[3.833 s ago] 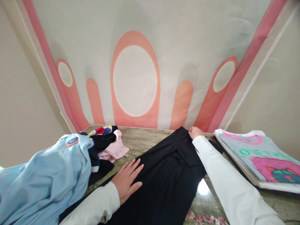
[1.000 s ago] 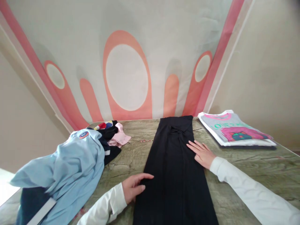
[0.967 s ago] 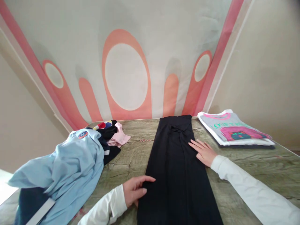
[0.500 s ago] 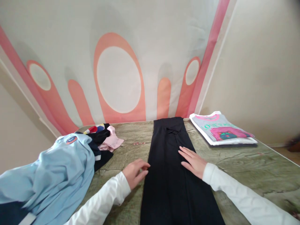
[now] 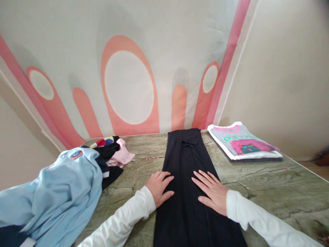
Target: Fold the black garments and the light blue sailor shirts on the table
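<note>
A pair of black trousers (image 5: 186, 212), folded lengthwise, lies flat down the middle of the table, its waistband with a bow-like tie at the far edge. On the trousers' left edge rests my left hand (image 5: 159, 188), fingers apart and lying on the cloth. My right hand (image 5: 211, 192) is spread flat over the right part of the same garment. Neither hand grips anything. The near end of the trousers runs out of view at the bottom.
To the left lies a loose heap with a light blue shirt (image 5: 69, 185) and a pink garment (image 5: 122, 155). A stack of folded shirts (image 5: 246, 142) sits at the far right of the wood-patterned table (image 5: 144, 147). A printed wall panel (image 5: 84, 31) stands behind.
My left hand has moved right onto the trousers, and its fingers have spread. My right hand has slid a little nearer to me, its fingers wider apart.
</note>
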`<action>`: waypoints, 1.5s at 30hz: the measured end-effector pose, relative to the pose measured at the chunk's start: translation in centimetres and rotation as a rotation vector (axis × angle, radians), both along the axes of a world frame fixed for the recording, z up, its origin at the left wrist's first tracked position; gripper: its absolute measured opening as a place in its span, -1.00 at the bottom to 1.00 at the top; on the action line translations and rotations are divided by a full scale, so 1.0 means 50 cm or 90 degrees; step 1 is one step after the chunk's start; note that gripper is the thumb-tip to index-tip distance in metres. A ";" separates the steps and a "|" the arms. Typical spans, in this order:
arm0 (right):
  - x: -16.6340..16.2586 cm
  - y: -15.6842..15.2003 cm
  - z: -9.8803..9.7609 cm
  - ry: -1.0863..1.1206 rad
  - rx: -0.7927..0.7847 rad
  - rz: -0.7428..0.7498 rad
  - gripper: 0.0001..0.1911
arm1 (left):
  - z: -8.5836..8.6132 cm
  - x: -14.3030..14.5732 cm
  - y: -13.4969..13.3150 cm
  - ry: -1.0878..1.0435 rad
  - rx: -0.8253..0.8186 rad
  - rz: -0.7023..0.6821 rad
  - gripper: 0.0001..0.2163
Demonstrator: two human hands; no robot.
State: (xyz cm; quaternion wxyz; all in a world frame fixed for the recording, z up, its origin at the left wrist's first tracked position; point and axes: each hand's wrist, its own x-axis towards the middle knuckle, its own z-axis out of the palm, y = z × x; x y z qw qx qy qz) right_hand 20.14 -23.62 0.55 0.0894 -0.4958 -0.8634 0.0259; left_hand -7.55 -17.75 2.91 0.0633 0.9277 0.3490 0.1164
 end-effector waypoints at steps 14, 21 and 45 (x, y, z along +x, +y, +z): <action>0.013 -0.037 0.018 0.041 -0.078 -0.009 -0.39 | 0.016 -0.008 -0.112 0.001 -0.049 -0.054 -0.48; -0.021 0.041 0.047 0.040 -0.082 0.037 -0.45 | 0.018 -0.013 -0.126 0.045 -0.099 -0.111 -0.42; -0.117 0.102 0.112 0.167 -0.083 0.137 -0.61 | -0.005 0.023 0.107 -0.035 -0.009 -0.034 -0.68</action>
